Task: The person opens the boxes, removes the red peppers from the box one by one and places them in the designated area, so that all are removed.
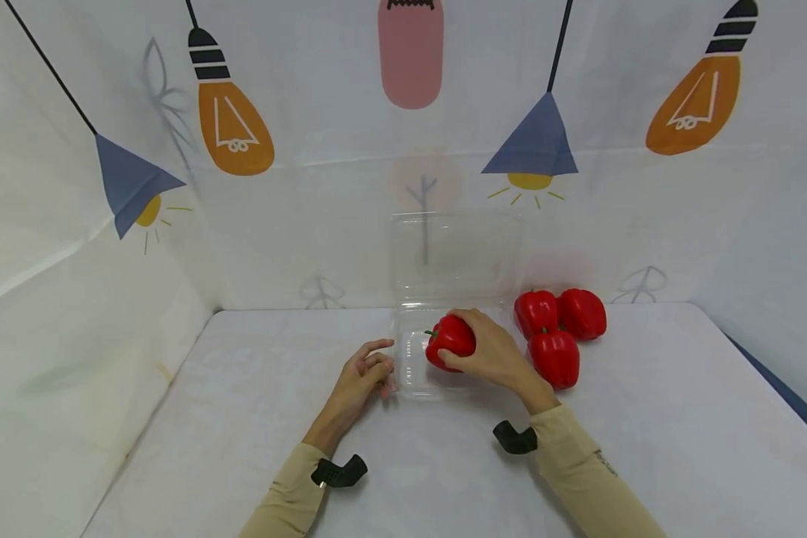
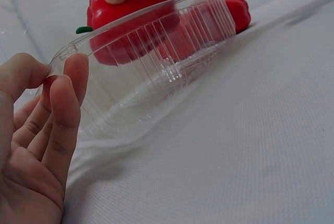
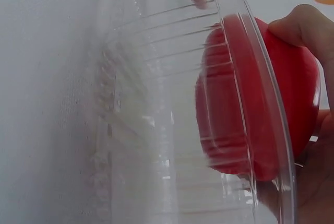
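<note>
A red bell pepper with a green stem is gripped by my right hand, fingers over its top and thumb on the near side. It is held within the open base of a clear plastic clamshell container; through the wall, the left wrist view shows its lower part above the container's floor. At the container's left side, my left hand pinches the rim near a corner between thumb and fingers. The hinged lid stands raised at the back.
Three more red bell peppers, one at the near side, one at the back left and one at the back right, sit together right of the container. A white cloth covers the table, and a printed curtain hangs behind it.
</note>
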`<state>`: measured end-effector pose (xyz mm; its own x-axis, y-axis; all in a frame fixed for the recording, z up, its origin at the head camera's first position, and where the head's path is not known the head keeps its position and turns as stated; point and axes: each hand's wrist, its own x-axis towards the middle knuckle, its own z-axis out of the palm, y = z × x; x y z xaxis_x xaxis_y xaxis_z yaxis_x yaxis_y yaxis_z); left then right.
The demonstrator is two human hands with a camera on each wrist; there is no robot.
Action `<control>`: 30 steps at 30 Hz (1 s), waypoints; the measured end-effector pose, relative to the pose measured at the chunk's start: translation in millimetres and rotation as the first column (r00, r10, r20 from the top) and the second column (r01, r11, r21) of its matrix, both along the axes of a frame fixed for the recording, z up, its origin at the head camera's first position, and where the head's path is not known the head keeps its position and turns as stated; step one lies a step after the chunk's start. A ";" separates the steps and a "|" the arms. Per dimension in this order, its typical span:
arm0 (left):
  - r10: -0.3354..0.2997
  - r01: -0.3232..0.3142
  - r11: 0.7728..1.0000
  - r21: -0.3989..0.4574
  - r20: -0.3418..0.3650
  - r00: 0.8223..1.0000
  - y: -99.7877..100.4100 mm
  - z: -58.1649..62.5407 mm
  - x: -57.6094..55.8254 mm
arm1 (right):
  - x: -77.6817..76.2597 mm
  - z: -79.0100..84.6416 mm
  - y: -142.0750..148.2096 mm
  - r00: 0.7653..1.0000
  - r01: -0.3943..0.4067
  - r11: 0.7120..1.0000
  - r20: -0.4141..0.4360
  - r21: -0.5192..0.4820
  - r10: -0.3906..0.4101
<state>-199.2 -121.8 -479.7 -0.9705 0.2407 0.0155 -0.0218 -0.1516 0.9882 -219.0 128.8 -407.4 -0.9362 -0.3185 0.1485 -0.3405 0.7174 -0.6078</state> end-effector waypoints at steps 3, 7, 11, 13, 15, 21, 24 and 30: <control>-0.007 0.007 1.000 -0.005 -0.001 1.000 0.1 0.0 0.0 | 1.1 -0.1 4.2 1.000 0.006 1.000 0.005 0.002 -0.006; -0.012 0.012 1.000 0.000 -0.013 1.000 0.3 0.9 0.3 | 3.2 -0.2 9.1 1.000 0.013 1.000 0.006 -0.006 -0.013; -0.006 0.006 1.000 0.009 -0.019 1.000 -0.2 1.8 0.9 | 5.5 -1.0 14.4 1.000 0.012 1.000 0.006 -0.026 -0.012; -0.005 0.006 1.000 0.010 -0.021 1.000 -0.5 1.9 1.1 | 6.4 -1.7 17.2 1.000 0.011 0.999 0.005 -0.032 -0.011; -0.002 0.002 1.000 0.012 -0.017 1.000 -0.6 1.4 1.0 | 7.1 -2.2 20.0 1.000 0.015 0.999 0.005 -0.037 -0.014; 0.010 -0.010 1.000 0.010 -0.010 1.000 0.5 1.1 1.6 | 9.8 -0.7 26.5 1.000 0.029 0.999 0.012 -0.029 -0.028; 0.009 -0.009 1.000 0.005 -0.012 1.000 0.9 1.9 2.2 | 11.8 1.2 29.0 0.999 0.043 0.999 0.027 -0.025 -0.043; 0.009 -0.009 1.000 0.002 0.001 1.000 0.1 2.1 2.1 | 14.6 5.6 36.0 0.998 0.065 0.997 0.028 -0.038 -0.064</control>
<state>-197.0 -121.7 -477.5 -0.9726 0.2320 0.0151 -0.0214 -0.1538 0.9879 -204.4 164.8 -401.7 -0.9585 -0.2519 0.1338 -0.2773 0.7133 -0.6437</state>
